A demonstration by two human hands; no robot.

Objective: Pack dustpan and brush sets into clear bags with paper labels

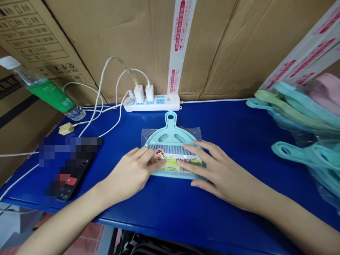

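A light-blue dustpan and brush set [171, 136] lies in a clear plastic bag on the blue table, its looped handle pointing away from me. Across its grey bristles runs a printed label [172, 161]. My left hand [132, 171] is at the label's left end, fingers curled and thumb pressed near the forefinger; what the fingertips pinch, if anything, is too small to make out. Over the right part of the set rests my right hand [215, 170], its fingers spread across the label and bristles.
Behind the set stands a white power strip [154, 103] with chargers and cables. A phone [75, 177] and a tilted bottle [50, 94] are at the left. More bagged dustpans [305, 156] are at the right. Cardboard boxes [138, 32] line the back.
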